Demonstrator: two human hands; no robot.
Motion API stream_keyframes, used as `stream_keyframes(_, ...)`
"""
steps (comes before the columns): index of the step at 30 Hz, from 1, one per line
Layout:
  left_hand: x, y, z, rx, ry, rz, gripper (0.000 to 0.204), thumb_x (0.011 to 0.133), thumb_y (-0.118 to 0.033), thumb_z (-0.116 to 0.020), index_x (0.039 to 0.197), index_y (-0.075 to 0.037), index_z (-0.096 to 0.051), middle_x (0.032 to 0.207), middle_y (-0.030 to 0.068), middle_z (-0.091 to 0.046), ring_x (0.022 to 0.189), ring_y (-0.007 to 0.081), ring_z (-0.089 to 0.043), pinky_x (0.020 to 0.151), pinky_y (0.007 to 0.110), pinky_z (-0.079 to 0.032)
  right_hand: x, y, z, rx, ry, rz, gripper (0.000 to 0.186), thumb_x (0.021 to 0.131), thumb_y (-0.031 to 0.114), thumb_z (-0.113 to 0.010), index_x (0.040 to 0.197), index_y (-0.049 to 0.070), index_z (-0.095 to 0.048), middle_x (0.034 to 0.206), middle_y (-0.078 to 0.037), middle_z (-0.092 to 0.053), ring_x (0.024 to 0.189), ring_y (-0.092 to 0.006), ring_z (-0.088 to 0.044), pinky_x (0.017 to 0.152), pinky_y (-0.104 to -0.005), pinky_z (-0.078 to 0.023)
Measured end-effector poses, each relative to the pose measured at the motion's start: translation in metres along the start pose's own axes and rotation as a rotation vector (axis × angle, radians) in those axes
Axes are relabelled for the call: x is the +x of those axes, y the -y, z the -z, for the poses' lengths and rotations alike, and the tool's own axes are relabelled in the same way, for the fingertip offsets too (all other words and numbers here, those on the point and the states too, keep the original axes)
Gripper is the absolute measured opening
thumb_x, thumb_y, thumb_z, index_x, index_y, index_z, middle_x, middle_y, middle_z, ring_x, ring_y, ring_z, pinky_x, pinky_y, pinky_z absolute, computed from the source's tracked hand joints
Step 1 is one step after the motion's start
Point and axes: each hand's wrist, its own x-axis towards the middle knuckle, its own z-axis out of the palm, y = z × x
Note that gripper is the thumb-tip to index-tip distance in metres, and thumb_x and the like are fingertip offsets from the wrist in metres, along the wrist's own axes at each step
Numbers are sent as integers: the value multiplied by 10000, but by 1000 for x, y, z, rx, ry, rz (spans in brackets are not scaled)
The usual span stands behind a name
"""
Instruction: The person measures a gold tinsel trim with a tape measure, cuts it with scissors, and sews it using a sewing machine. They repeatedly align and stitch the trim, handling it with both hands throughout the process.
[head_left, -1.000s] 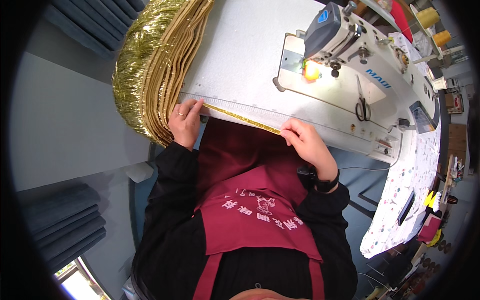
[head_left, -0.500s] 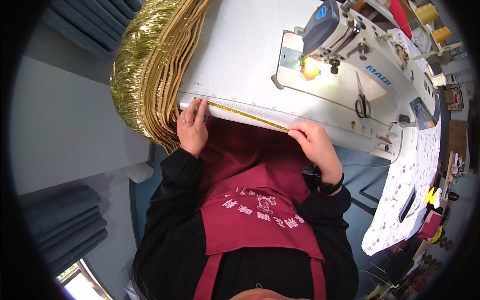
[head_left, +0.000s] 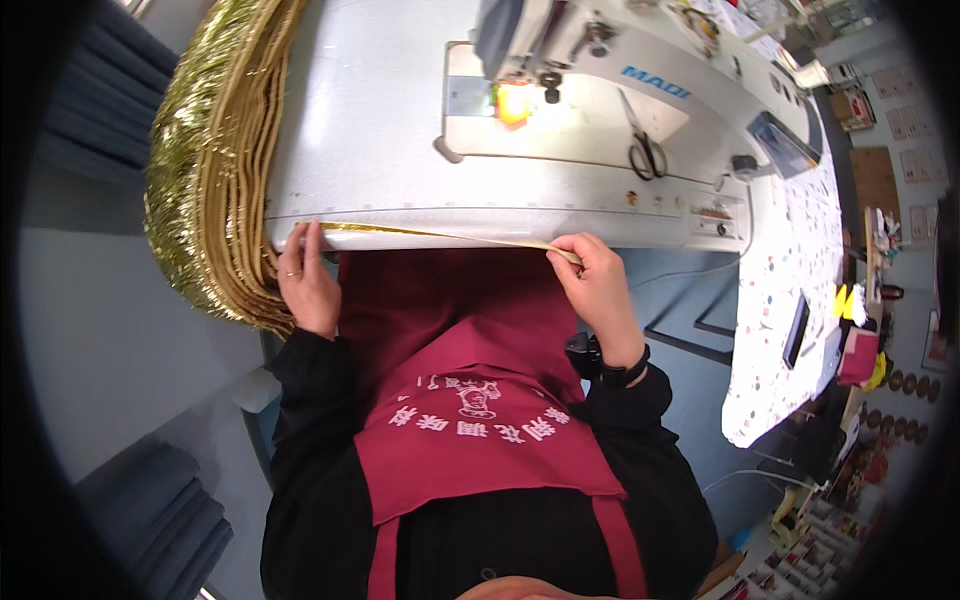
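The strip, narrow, flat and glittery gold, paler toward its right end, stretches nearly straight along the front of the smooth, pale table, on the wearer's side of the machine. The right hand pinches one end, in front of the machine. Left of the machine, the left hand's fingertips rest on the other end; whether its thumb grips, I cannot tell. Farther left of the machine bunches shaggy, metallic fringe with layered tan bands. Black-handled scissors lie just before the machine's arm.
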Motion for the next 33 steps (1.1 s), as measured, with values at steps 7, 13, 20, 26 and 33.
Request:
stream_keyframes(7, -4, 3, -1, 35, 52, 17, 654, 850, 164, -528, 1445, -88, -625, 1398, 141, -607, 1185, 350, -620, 987, 430, -525, -26, -42, 8, -24, -422, -67, 106, 1026, 52, -614, 1111, 40, -677, 853, -124, -658, 714, -280, -654, 666, -370, -535)
stream_keyframes(13, -6, 6, 0, 24, 81, 2, 708, 807, 172, -492, 1467, -64, -595, 1426, 162, -576, 1273, 367, -574, 1045, 438, -504, -27, -64, 26, 219, -309, -191, 176, 1060, 50, -571, 1224, 15, -622, 857, -65, -627, 742, -147, -613, 680, -284, -512)
stream_keyframes(20, -9, 10, 0, 15, 94, 0, 729, 794, 160, -488, 1481, -67, -581, 1438, 164, -563, 1302, 373, -553, 1059, 441, -496, -20, -83, 73, 273, 140, -119, 262, 897, 4, -784, 1140, 68, -705, 852, -12, -580, 722, -108, -578, 660, -248, -470)
stream_keyframes(26, -7, 11, 1, 27, 111, -7, 738, 798, 159, -487, 1492, -77, -577, 1445, 163, -558, 1298, 370, -550, 1054, 437, -497, -16, -93, 90, 243, 192, -88, 77, 912, 74, -799, 972, 29, -781, 797, -6, -591, 708, -100, -564, 639, -271, -440)
stream_keyframes(33, -6, 8, 2, 20, 99, -17, 731, 800, 160, -483, 1487, -69, -582, 1448, 150, -558, 1287, 361, -557, 1034, 431, -505, -11, -106, 80, 264, 110, -210, 190, 976, 181, -750, 970, -8, -768, 840, -12, -662, 754, -100, -586, 708, -263, -465)
